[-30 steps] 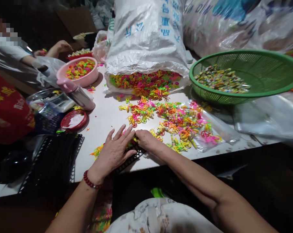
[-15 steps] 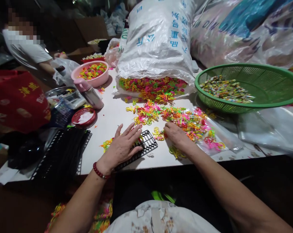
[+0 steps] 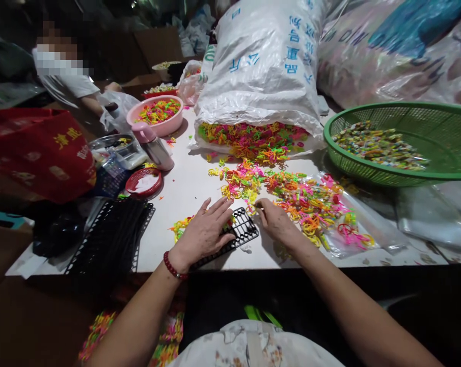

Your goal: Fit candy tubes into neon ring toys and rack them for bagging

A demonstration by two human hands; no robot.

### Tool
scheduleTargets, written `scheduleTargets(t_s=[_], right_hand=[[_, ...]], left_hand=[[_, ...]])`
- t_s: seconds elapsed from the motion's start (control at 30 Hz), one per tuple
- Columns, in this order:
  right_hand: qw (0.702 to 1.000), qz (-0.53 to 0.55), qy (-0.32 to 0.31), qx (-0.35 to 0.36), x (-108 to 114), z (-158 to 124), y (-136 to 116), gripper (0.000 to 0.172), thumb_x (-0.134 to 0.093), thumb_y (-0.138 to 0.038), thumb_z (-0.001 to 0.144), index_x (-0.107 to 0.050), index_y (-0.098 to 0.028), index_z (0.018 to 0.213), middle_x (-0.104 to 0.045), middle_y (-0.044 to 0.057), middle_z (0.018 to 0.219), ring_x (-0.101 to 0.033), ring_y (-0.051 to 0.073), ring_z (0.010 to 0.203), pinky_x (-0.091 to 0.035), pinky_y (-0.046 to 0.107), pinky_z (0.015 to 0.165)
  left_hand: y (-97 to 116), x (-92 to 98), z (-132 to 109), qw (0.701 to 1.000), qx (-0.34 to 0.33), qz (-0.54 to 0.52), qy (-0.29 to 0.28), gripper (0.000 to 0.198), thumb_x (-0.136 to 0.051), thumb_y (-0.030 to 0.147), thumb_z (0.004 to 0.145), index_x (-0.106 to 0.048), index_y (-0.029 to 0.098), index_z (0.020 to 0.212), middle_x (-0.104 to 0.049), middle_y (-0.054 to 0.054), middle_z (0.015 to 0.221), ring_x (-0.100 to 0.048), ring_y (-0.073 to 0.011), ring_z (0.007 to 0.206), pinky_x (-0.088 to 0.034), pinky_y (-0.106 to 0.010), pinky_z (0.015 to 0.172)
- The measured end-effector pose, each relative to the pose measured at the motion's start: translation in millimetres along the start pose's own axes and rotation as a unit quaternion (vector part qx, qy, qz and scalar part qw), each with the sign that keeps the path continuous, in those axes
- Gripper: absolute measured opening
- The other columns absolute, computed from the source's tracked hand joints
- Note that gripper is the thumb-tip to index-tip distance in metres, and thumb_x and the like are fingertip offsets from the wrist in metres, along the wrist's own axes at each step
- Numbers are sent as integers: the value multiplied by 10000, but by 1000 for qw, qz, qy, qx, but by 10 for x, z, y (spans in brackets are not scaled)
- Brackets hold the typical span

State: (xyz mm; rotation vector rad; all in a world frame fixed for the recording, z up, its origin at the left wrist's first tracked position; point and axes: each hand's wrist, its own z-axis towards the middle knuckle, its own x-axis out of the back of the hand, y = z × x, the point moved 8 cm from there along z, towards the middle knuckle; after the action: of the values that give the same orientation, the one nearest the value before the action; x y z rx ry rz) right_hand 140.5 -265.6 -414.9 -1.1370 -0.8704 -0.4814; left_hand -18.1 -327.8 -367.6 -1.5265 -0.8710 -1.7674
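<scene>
My left hand lies flat, fingers spread, on a small black grid tray near the white table's front edge. My right hand rests just right of the tray, fingertips pinched on a small yellow plastic piece at the edge of a scattered heap of neon plastic pieces. More of the same pieces spill from a big white sack lying behind the heap. A few coloured pieces show under my left hand.
A green mesh basket with mixed pieces stands at right. A pink bowl, a pink-capped bottle, a red lid and stacked black grid trays crowd the left. Another person sits at the far left.
My right hand left the tray, reached into the neon heap and came back to the tray's right edge with a pinch. My left hand stayed flat on the tray.
</scene>
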Motion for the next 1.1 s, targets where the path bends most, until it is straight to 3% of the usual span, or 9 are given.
scheduleTargets(t_s=[0.17, 0.47, 0.57, 0.67, 0.83, 1.0, 1.1], right_hand=[[989, 142, -10, -45, -313, 91, -89, 85, -488, -255, 841, -541, -192, 818, -548, -15, 685, -475, 146, 638, -350, 253, 620], [943, 328, -27, -44, -557, 255, -126, 185, -589, -337, 769, -631, -161, 803, -625, -1, 747, -505, 136, 698, -396, 248, 638], [895, 433, -2, -103, -552, 234, -31, 275, -690, -386, 704, -636, -162, 854, -636, -4, 751, -520, 128, 659, -406, 245, 604], [836, 520, 25, -176, -541, 167, 74, 356, -778, -450, 635, -570, -178, 734, -549, -46, 608, -462, 102, 536, -360, 239, 529], [838, 512, 44, -186, -483, 84, 118, 347, -798, -446, 632, -615, -167, 727, -541, -45, 621, -409, 83, 534, -301, 239, 507], [792, 569, -12, -222, -647, 75, 67, 366, -822, -411, 585, -586, -172, 731, -487, -74, 543, -361, 70, 466, -245, 233, 460], [795, 565, -5, -222, -630, 114, 40, 397, -839, -418, 575, -572, -180, 748, -489, -81, 550, -357, 70, 461, -250, 235, 459]], left_hand=[[5, 21, -16, 1000, -4, -7, -4, 544, -535, 438, 920, -415, 176, 1381, -228, -111, 1609, -179, -228, 1495, -155, -488, 1224], [5, 32, -13, 1000, -1, -19, 6, 610, -543, 395, 911, -347, 189, 1451, -227, -129, 1605, -187, -240, 1494, -169, -507, 1218], [6, 19, -11, 1000, 0, -19, 5, 611, -541, 399, 912, -345, 186, 1449, -218, -124, 1609, -178, -234, 1497, -168, -501, 1221], [-3, 15, -12, 1000, 7, -20, 6, 648, -547, 396, 909, -309, 168, 1467, -223, -137, 1605, -176, -228, 1497, -167, -493, 1223], [-10, 33, -15, 999, 10, -32, 16, 639, -556, 380, 903, -317, 167, 1456, -247, -153, 1595, -203, -232, 1490, -180, -496, 1220], [-3, 33, -11, 999, 6, -30, 10, 522, -548, 373, 905, -416, 169, 1367, -248, -144, 1596, -200, -233, 1491, -188, -500, 1219], [-12, 24, -9, 1000, 11, -25, 5, 543, -547, 378, 906, -399, 164, 1382, -236, -139, 1601, -194, -232, 1492, -183, -497, 1221]])
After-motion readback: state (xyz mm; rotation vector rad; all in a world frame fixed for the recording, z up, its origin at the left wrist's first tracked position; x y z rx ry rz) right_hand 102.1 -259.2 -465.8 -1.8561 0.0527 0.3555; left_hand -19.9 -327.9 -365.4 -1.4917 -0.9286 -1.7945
